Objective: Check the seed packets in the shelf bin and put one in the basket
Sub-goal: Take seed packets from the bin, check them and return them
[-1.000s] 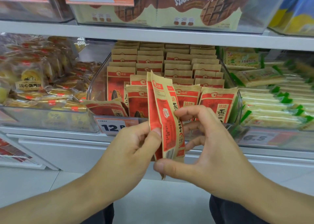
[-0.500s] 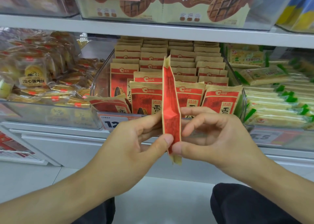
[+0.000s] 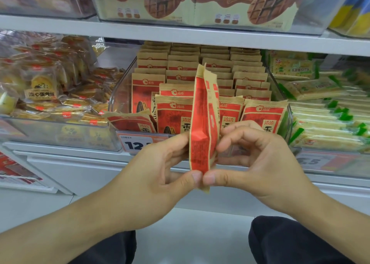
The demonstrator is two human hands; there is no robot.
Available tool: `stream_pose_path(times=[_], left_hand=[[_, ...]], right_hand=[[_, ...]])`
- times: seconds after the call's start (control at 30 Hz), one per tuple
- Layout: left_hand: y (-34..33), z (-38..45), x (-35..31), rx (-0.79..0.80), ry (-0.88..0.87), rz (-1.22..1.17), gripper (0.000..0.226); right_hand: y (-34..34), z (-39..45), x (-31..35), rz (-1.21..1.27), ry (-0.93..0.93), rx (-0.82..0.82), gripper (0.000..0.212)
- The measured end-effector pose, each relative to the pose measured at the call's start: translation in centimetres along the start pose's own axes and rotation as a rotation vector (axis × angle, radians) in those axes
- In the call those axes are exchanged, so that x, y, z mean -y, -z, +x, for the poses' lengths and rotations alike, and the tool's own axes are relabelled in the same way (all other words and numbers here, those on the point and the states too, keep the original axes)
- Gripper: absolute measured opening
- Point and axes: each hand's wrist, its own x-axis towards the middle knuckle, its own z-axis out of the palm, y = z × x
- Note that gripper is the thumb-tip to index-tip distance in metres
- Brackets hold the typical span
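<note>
Currently both hands, left (image 3: 160, 175) and right (image 3: 258, 163), pinch one seed packet (image 3: 203, 127) edge-on before the shelf bin (image 3: 120, 95). Thumb-tip grip looks light; packet could slip. No basket visible.

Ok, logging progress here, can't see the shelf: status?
Left hand and right hand both pinch one red-and-tan paper seed packet, edge-on, upright. Clear plastic shelf bin behind. No basket in view. Nothing in the way.
</note>
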Motion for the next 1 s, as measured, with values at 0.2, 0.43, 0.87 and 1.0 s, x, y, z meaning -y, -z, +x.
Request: stream_pose_path(times=[0.2,0.43,0.87,1.0], left_hand=[[-0.2,0.0,0.0,-0.051,0.037,-0.179,0.032],[0.1,0.4,0.9,-0.110,0.055,-0.209,0.032],[0.1,0.7,1.0,-0.154,0.236,-0.203,0.039],[0.5,0.7,1.3,-0.206,0.224,-0.191,0.029]], right_hand=[[0.2,-0.1,0.8,-0.191,-0.011,-0.060,0.064],[0.3,-0.4,1.2,-0.084,-0.066,-0.076,0.068],[0.8,0.0,2.1,0.053,-0.176,0.019,0.028],[0.7,-0.1,1.8,0.075,-0.185,0.075,0.031]])
